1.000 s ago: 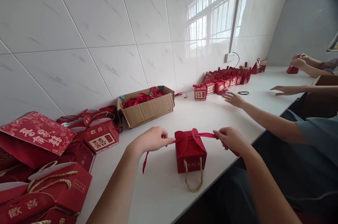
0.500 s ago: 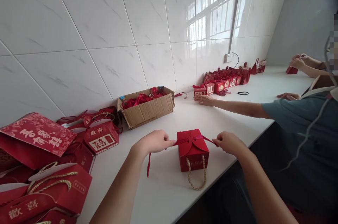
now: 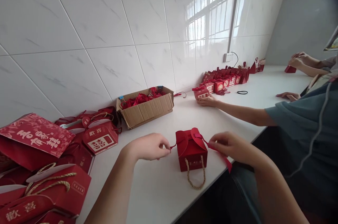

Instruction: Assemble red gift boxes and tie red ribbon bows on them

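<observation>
A red gift box [image 3: 192, 153] stands upright on the white table, its rope handle [image 3: 195, 184] hanging down the front. A red ribbon [image 3: 206, 142] passes through the flaps at its top. My left hand [image 3: 151, 146] pinches one ribbon end just left of the box. On the right, my right hand [image 3: 228, 146] is closed on the other side of the ribbon, whose loose tail dangles below the fingers. Neither hand touches the box.
A cardboard box [image 3: 148, 110] of red ribbons sits by the wall. Red boxes [image 3: 101, 137] pile up at left. A person's hand [image 3: 207, 101] holds a small red box in front of a row. Another person's hands [image 3: 298, 61] are at far right.
The ribbon has slid rightward through the flaps; its tail now hangs at my right hand instead of my left. The box's top flaps stand higher. The neighbour's small box has tilted.
</observation>
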Motion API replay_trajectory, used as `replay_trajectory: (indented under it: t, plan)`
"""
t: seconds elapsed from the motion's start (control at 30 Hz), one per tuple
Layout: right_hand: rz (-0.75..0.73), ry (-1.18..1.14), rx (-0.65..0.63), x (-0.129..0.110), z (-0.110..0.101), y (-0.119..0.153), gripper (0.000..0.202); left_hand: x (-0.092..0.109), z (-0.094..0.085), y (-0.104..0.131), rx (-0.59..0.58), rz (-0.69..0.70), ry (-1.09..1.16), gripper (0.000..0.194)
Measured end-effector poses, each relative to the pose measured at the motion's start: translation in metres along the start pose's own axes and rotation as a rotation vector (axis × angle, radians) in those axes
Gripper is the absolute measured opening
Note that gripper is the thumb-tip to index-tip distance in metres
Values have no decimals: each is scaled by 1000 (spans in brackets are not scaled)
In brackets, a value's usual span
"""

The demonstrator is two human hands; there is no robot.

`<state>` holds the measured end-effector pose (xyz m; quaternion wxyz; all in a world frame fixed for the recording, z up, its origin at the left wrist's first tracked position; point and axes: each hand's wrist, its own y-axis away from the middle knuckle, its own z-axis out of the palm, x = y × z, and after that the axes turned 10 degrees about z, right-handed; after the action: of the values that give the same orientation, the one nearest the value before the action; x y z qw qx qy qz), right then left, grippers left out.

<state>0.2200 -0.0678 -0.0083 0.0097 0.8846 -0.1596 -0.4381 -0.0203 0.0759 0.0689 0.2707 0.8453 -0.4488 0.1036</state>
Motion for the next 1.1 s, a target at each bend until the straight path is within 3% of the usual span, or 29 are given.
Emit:
replay_trajectory:
  t: [0.07,0.1,0.17,0.27,0.37,0.47,0.6,0.73,0.93,1.1]
  plan:
    - [-10,9,-228,-4,6,5,35,4,5,-3,-138,28,1,21]
    - [15,30,-278,-4,10,5,39,5,8,-5,-183,16,-10,24]
    - [83,62,-306,-2,16,2,53,4,13,-12,-229,-27,-30,36]
    - [154,36,-311,5,20,-6,64,-4,15,-19,-195,-88,-11,64]
    - [135,-55,-179,10,17,-13,64,-16,9,-18,-16,-83,-1,76]
    - [34,-224,61,8,13,-18,58,-21,0,-13,235,51,117,73]
    - [-139,-613,324,-7,14,-20,47,-11,-6,-12,555,247,469,71]
    - [-262,-915,429,-27,16,-18,34,6,-7,-16,790,390,711,48]
    - [-362,-1023,483,-60,2,-19,17,17,-24,-13,888,481,799,23]
    - [-351,-978,518,-89,-9,-22,13,22,-41,-6,838,513,751,26]
